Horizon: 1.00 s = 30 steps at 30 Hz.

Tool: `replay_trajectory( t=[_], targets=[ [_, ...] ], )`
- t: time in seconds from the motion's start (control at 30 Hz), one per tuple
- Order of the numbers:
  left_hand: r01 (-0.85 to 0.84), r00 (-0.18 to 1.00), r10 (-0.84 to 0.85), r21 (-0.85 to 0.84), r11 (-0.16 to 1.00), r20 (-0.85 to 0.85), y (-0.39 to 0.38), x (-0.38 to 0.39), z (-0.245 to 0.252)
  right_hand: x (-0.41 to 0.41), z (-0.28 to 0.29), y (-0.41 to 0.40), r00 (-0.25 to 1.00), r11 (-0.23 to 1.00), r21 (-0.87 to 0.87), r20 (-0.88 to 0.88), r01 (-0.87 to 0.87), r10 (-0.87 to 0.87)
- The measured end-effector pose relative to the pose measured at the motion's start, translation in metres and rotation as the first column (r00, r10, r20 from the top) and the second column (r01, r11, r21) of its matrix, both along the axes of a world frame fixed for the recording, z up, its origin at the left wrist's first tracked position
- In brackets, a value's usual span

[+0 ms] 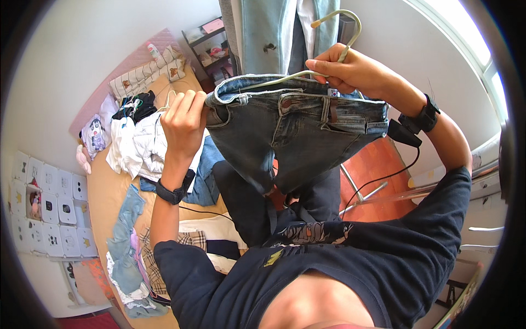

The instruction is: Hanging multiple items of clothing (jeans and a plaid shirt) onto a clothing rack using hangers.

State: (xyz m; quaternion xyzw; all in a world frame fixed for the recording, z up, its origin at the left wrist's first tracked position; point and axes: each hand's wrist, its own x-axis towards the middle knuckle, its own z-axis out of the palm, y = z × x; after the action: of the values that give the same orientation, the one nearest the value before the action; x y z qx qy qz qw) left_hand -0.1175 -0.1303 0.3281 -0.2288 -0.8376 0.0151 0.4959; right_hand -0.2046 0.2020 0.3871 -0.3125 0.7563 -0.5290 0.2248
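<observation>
Dark denim jeans hang in front of me, waistband upwards, their lower legs hidden from view. My left hand grips the waistband at its left end. With my right hand I hold a pale green clothes hanger just below its hook. One arm of the hanger runs inside the waistband towards the left; the other is mostly hidden behind the jeans' right side. The button at the front of the jeans looks fastened.
A bed on the left bears white garments, light blue jeans, a checked garment and pillows. Light blue trousers hang ahead. Beyond stands a dark shelf. A metal stand is on the red floor, near a black cable.
</observation>
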Motion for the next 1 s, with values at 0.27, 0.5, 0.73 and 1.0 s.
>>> replay_trajectory(
  t=[0.27,0.5,0.73,1.0],
  targets=[
    [-0.060,0.973,0.066,-0.036,0.998,0.221,0.034,0.012,0.002,-0.033,-0.024,-0.004,0.982,0.988,0.075,0.118,0.137,-0.145],
    [-0.111,0.969,0.079,0.126,0.986,0.235,0.059,0.007,-0.026,-0.029,-0.035,-0.036,0.968,0.976,0.080,0.128,0.205,-0.214],
    [0.126,0.950,-0.173,0.188,0.974,0.260,0.106,0.005,-0.047,-0.008,-0.030,-0.074,0.994,0.983,0.165,-0.080,0.080,-0.068],
    [0.133,0.894,-0.251,0.316,0.939,0.370,0.025,-0.010,0.008,-0.015,-0.019,-0.025,0.990,0.992,0.101,-0.130,0.069,-0.056]
  ],
)
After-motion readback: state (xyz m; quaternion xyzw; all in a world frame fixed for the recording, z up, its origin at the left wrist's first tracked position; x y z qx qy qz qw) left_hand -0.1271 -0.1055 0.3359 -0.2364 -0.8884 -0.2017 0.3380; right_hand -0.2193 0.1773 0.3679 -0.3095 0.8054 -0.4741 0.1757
